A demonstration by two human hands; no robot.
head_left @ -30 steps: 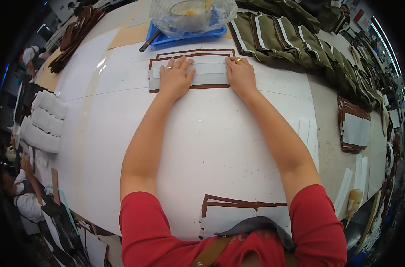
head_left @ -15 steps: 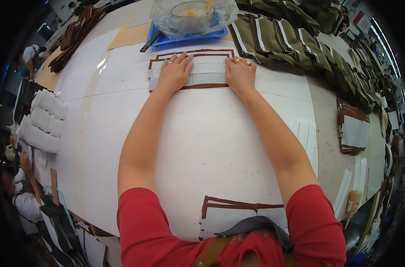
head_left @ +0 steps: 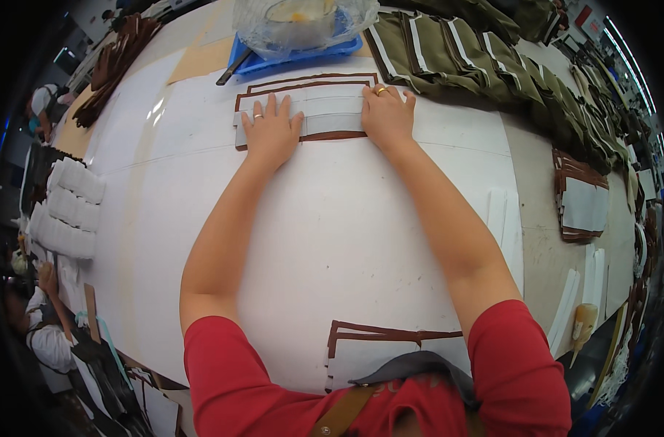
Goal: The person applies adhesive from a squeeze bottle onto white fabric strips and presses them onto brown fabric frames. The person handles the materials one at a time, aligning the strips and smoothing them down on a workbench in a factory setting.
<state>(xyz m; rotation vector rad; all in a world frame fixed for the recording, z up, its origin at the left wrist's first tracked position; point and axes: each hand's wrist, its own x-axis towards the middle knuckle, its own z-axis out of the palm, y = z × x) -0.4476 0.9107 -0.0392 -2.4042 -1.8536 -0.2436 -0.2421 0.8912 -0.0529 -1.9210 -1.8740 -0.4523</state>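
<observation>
A brown fabric piece with pale grey-white strips (head_left: 333, 106) lies flat at the far middle of the table, on other brown-edged pieces. My left hand (head_left: 274, 131) rests open on its left part, fingers spread and a ring on one finger. At the right end, my right hand (head_left: 387, 120) is closed, its bent fingers gripping the edge; the fingertips are partly hidden. Between the hands, the strips run level and flat. Close to my body lies another set of brown-edged pale pieces (head_left: 390, 353), partly covered by my clothing.
Beyond the fabric stands a blue tray (head_left: 303, 64) with a plastic-wrapped container and a dark-handled tool. Olive fabric pieces (head_left: 456, 62) overlap at the far right. White bundles (head_left: 66, 207) sit at left, near another person. A brown-and-grey stack (head_left: 583, 200) and a glue bottle (head_left: 583, 324) lie right.
My left hand has slid slightly left and nearer, its fingers spreading wider. My right hand stays at the right end of the fabric. The whole view has shifted a little.
</observation>
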